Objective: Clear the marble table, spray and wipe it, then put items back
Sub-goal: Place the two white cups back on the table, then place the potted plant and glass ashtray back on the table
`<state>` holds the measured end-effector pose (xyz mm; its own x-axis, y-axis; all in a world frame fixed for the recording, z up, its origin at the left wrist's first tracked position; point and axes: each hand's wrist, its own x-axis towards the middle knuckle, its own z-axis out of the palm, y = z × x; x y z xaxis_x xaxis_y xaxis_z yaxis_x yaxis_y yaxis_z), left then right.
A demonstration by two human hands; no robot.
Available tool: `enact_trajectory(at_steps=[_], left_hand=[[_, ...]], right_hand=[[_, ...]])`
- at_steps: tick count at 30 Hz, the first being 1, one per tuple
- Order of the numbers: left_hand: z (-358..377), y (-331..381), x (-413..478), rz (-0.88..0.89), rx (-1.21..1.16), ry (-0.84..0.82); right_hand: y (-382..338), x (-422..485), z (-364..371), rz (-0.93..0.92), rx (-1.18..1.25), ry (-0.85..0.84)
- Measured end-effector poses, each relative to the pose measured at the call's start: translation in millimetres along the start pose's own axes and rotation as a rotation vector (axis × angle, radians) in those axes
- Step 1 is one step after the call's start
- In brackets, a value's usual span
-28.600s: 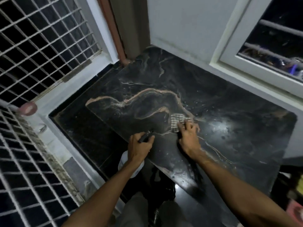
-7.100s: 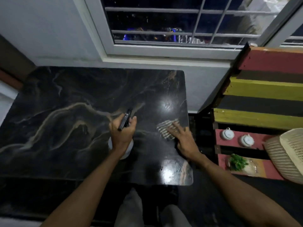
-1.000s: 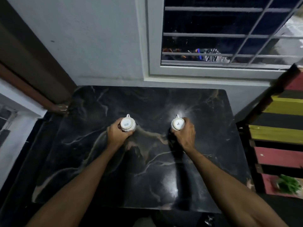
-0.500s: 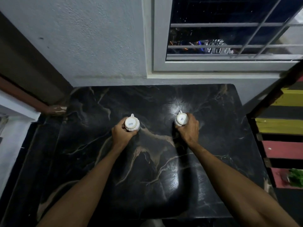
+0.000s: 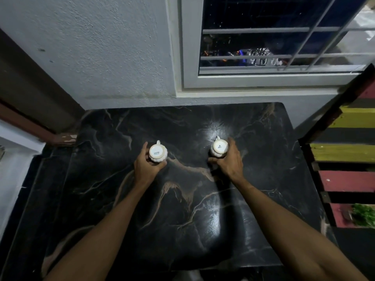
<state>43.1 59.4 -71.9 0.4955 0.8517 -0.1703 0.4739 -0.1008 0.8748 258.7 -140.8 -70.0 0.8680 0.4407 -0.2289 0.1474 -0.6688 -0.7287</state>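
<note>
The black marble table [image 5: 182, 230] with tan veins fills the lower view. Two white cups are upside down, base up, over its middle. My left hand [image 5: 147, 168] grips the left cup [image 5: 157, 153], whose handle points away from me. My right hand [image 5: 230, 162] grips the right cup [image 5: 218, 148], tilted a little, with its handle also at the far side. Both cups are low over the marble; whether they touch it is unclear.
A white wall and a barred window [image 5: 274, 47] stand behind the table. At the right is a striped red, yellow and black wooden rack [image 5: 349, 155] with a green plant [image 5: 364, 214] on a low shelf. A brown door frame [image 5: 30, 126] is at the left.
Both hands have carried the cups slightly farther onto the table and a bit wider apart. My view has shifted closer to the wall.
</note>
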Motion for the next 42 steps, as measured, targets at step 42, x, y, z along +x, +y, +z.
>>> enact_trajectory(at_steps=[42], left_hand=[[732.9, 38.4, -326.2, 0.229, 0.271, -0.815]], right_hand=[[635.1, -40.7, -406.0, 0.557, 0.104, 0.418]])
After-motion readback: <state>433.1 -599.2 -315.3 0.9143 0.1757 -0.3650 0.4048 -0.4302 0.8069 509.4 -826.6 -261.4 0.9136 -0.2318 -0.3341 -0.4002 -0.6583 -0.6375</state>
